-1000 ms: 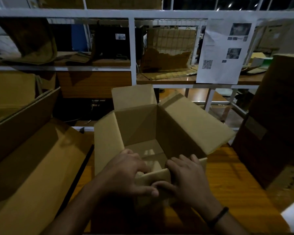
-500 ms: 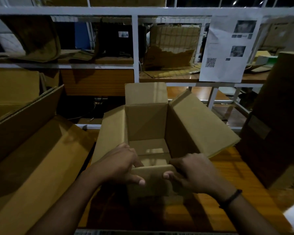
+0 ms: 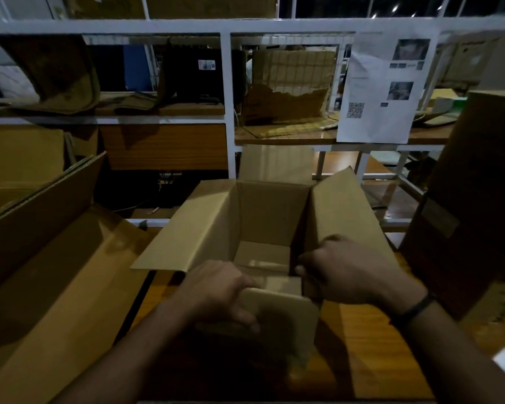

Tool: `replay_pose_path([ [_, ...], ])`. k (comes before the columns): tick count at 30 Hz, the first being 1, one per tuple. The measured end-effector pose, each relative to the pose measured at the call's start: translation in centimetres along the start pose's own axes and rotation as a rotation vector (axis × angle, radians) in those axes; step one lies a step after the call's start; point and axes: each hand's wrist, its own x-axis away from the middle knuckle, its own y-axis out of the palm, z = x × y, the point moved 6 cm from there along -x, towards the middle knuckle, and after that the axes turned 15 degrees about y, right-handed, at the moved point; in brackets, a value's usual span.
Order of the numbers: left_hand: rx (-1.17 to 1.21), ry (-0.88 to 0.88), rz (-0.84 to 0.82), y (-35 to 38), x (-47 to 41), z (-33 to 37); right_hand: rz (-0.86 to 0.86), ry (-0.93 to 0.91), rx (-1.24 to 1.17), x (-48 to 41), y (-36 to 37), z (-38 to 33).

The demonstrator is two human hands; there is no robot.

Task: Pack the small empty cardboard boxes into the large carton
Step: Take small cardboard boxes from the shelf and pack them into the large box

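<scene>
The small box [image 3: 263,217] stands open on the wooden table [image 3: 370,345], just right of the large carton [image 3: 56,287]; the left hand [image 3: 216,290], knuckles up, curls over its near flap [image 3: 286,313]; the right hand [image 3: 347,272] clasps the right flap's near edge.

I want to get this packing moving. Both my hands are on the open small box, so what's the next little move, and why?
Probably lift the small box and swing it left toward the large carton. The left hand and right hand both grip its near edge, it looks empty, and the carton's open mouth lies just to its left.
</scene>
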Motion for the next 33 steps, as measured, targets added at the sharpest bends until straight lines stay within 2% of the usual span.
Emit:
replay_pose_path([
  [2,0.031,0.015,-0.024,0.0,1.2,-1.0,-0.048,-0.029,0.058,-0.3,-0.6,1.7],
  [6,-0.054,-0.008,-0.067,-0.8,3.1,-3.6,-0.276,-0.241,-0.158,-0.3,-0.3,2.1],
  [8,-0.093,-0.060,-0.080,-1.5,3.4,-5.5,-0.285,-0.280,-0.206,-0.8,0.1,1.8],
  [10,-0.081,-0.121,-0.095,-1.7,3.5,-7.0,-0.238,-0.217,-0.166,-1.6,0.9,1.4],
  [12,-0.062,-0.158,-0.152,-1.6,3.5,-7.4,-0.062,-0.194,-0.070,-2.5,2.0,0.2],
  [16,0.405,-0.024,-0.172,-1.7,2.7,-2.5,0.298,-0.248,-0.092,-2.0,3.1,-3.1],
  [17,0.437,-0.037,-0.152,-1.4,2.3,-1.3,0.368,-0.238,-0.071,-2.2,3.4,-3.9],
  [18,0.383,-0.091,-0.116,-1.0,1.8,-0.8,0.413,-0.210,-0.060,-2.5,3.9,-4.6],
  [21,-0.042,-0.257,0.036,-0.7,0.8,-1.7,0.491,-0.148,-0.067,-3.6,4.5,-6.3],
  [23,-0.107,-0.266,0.085,-0.9,0.8,-2.9,0.508,-0.174,-0.061,-3.8,4.0,-6.6],
  [26,-0.057,-0.224,0.100,-1.1,1.1,-4.4,0.355,-0.197,-0.099,-3.9,3.3,-4.9],
  [28,-0.035,-0.216,0.120,-1.0,1.4,-5.4,0.262,-0.131,-0.071,-4.2,3.2,-2.6],
  [30,-0.061,-0.226,0.149,-1.2,1.5,-6.2,0.254,-0.041,-0.044,-4.6,3.1,0.3],
  [33,-0.099,-0.238,0.162,-1.6,1.4,-6.5,0.328,0.022,-0.003,-4.6,3.1,2.9],
])
